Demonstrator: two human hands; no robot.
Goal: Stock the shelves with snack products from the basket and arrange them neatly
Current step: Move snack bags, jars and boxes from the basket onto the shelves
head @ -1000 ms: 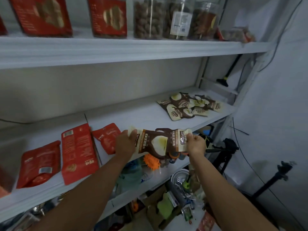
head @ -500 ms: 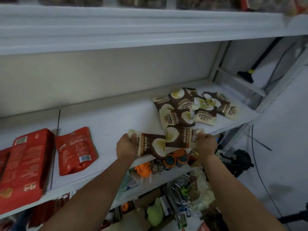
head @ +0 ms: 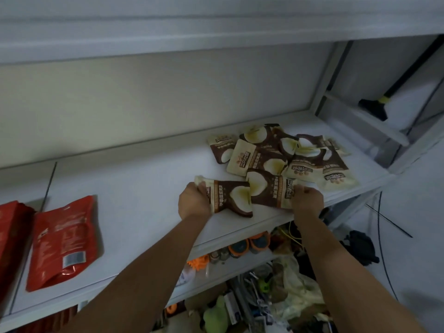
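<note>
I am gripping the left packet (head: 231, 197) in my left hand (head: 194, 201) and the right packet (head: 270, 191) in my right hand (head: 308, 200), with my fingers curled on their outer ends. The packets are overlapping at frame centre, over the shelf (head: 144, 195), just below the pile (head: 288, 155).

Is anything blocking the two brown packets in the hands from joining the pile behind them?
Nothing visible. The left hand and right hand hold the two packets right at the near edge of the pile.
</note>
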